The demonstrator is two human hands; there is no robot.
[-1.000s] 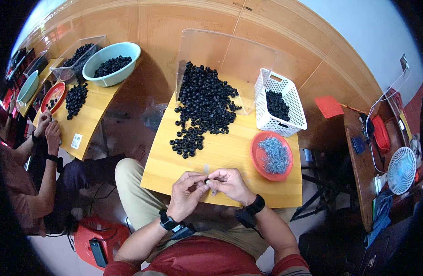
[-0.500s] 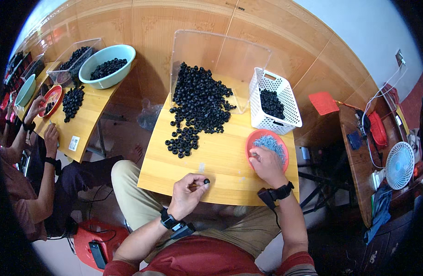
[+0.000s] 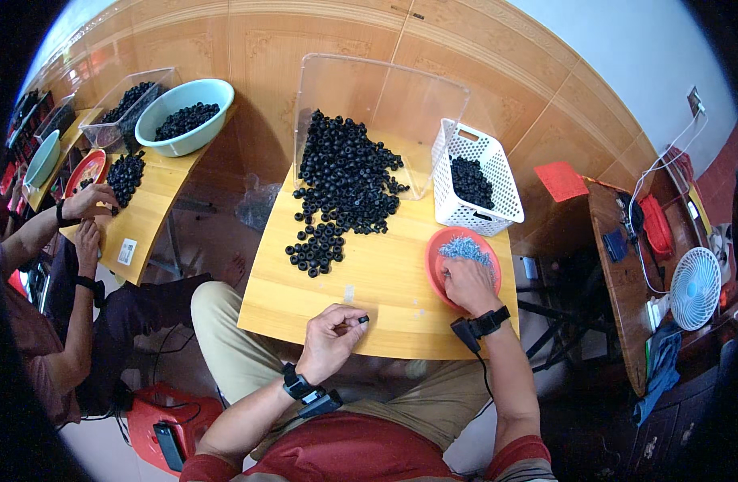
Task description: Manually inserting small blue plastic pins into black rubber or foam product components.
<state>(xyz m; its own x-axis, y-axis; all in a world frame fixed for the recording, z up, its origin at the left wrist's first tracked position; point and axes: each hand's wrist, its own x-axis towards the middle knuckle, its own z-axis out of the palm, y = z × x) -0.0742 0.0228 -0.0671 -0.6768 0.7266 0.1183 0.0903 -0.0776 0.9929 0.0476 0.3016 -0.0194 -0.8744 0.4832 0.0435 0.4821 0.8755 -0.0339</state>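
Near the front edge of the yellow table (image 3: 284,309), my left hand (image 3: 330,336) pinches a small black ring-shaped part (image 3: 363,320) between thumb and forefinger. My right hand (image 3: 470,287) reaches down into a red-orange bowl (image 3: 435,265) at the right. Inside the bowl lies a heap of tiny blue-grey pieces (image 3: 464,247). The fingers of that hand are curled together; their tips are hidden, so what they grip cannot be made out. Farther back, a big pile of black ring-shaped parts (image 3: 349,173) spreads out, with a smaller cluster (image 3: 316,247) closer to me.
Behind the pile stands a clear plastic bin (image 3: 385,80) on its side. A white perforated basket (image 3: 497,193) holds more black parts. On the left, a co-worker's hands (image 3: 87,217) work at another table with a pale green basin (image 3: 180,145). A fan (image 3: 696,289) is at the right.
My right hand has dipped slightly lower into the bowl, its fingers curling under. The black part in my left hand has turned a little. The co-worker's far hand has moved right toward their pile.
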